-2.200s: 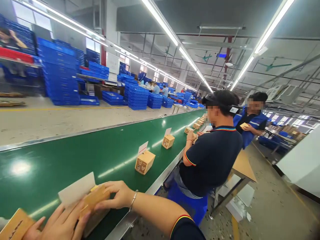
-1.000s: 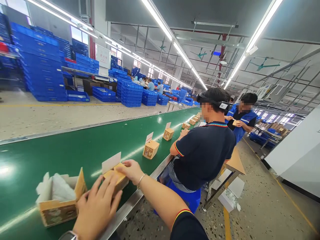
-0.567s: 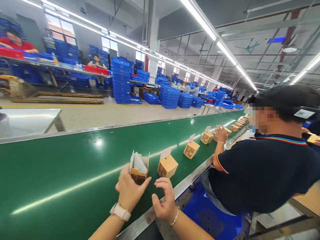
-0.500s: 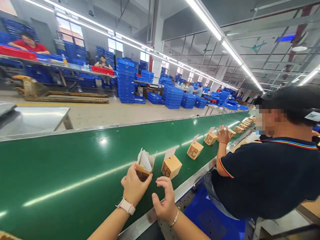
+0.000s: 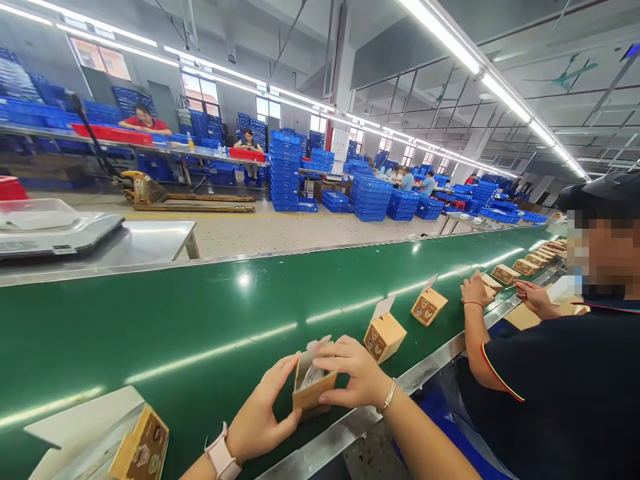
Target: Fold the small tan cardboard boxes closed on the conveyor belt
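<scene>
Between my two hands is a small brown cardboard box, its top open and a whitish, clear-wrapped item inside. My left hand, with a pale watch at the wrist, grips the box's left side between thumb and fingers. My right hand, wearing a bangle, holds the right side, its fingers reaching over the opening at the flaps. Just beyond stands another brown box with one pale flap raised. At the lower left lies an open box with white flaps spread and a plastic-wrapped item showing.
The boxes rest on a green conveyor belt with a metal edge. To the right a co-worker in a dark shirt handles a box farther along the row. A scale stands beyond the belt; blue crates are stacked behind.
My right hand has moved from hovering beside the box onto it. The box is nearer to me. The view has turned left, bringing the open box at lower left into sight.
</scene>
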The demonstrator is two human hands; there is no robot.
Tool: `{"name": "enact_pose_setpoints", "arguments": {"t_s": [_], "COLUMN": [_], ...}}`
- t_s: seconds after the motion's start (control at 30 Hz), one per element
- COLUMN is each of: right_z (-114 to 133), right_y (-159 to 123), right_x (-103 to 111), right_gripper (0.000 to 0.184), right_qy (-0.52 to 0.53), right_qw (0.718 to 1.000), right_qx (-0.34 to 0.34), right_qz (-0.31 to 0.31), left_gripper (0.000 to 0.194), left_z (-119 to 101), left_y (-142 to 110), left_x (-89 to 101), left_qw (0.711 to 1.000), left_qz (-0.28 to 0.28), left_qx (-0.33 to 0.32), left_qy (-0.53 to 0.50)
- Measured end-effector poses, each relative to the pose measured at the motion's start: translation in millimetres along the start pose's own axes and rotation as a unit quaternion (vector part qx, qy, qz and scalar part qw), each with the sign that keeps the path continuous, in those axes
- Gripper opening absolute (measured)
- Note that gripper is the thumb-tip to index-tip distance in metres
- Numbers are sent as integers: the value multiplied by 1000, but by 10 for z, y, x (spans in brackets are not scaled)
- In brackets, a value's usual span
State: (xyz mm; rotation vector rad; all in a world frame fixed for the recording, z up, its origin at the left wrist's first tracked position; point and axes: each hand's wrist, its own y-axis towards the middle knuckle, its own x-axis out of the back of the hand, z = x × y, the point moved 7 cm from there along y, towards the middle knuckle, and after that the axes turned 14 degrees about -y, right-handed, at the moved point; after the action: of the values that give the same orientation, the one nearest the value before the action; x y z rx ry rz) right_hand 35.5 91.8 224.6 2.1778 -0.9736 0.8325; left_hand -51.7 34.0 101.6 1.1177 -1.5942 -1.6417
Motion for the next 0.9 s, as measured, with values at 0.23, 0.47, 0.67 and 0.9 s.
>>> {"name": "enact_pose_setpoints", "arguments": {"t_s": [0.23,0.47,0.67,0.9], "right_z": [-147,-184,-312,-485], "right_y": [40,41,-451,-506], "right_x": [-149,119,368,4], "right_gripper": [49,21,45,50], "right_qy": [-47,48,9,55], "right_qw": [944,973,986,974], "right_qx": [-132,-111,-148,-208], "right_qz": [298,195,-72,70], "left_gripper": [54,35,27,22], "left_z": [-241,-305,-335,-260], "left_y": [75,277,440,443], "left_x": [-67,-285,-434,-568], "left_qw": [994,995,995,999], "left_qz": [-87,-42,-23,-29], "left_qx": [-29,-55,-65,-32], "left_qy": [53,70,78,-12]}}
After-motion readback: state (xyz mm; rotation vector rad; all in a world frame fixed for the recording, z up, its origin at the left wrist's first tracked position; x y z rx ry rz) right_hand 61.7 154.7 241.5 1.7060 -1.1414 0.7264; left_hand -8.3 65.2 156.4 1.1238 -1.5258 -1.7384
